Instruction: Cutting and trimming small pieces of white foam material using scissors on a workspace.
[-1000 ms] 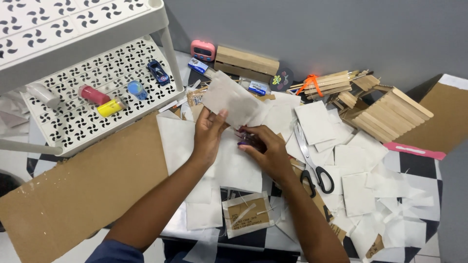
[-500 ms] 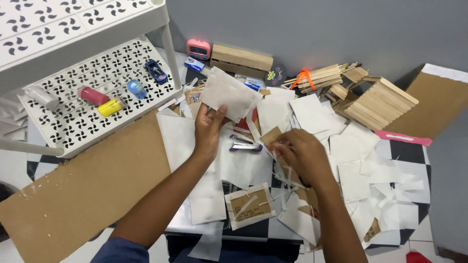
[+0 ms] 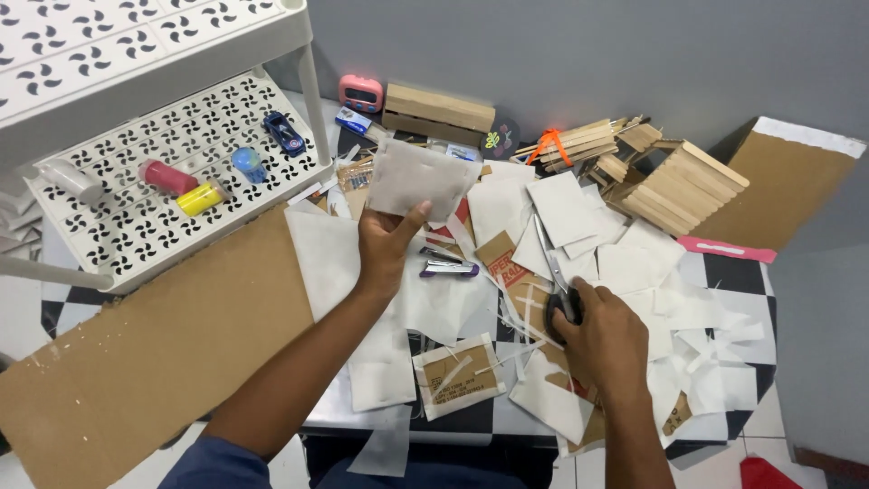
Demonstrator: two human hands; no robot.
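My left hand [image 3: 386, 246] holds up a grey-white paper piece [image 3: 412, 179] by its lower edge, above the table. Over the black handles of the scissors [image 3: 552, 272] my right hand [image 3: 602, 337] lies with fingers closing on them; the blades point away, up over white paper squares [image 3: 566, 208]. A purple stapler [image 3: 448, 268] lies on the paper between my hands. A cardboard square edged with white paper [image 3: 457, 375] sits near the table's front edge.
A large cardboard sheet [image 3: 154, 344] leans at the left. A white perforated rack [image 3: 154, 172] holds small bottles and a toy car. A wooden stick house [image 3: 674, 186], stick bundles, a pink timer [image 3: 360, 92] and a pink cutter [image 3: 724, 248] lie at the back and right.
My right hand left the purple stapler on the paper, moved right and toward me, and came down on the scissors' handles. My left hand kept holding the paper piece up.
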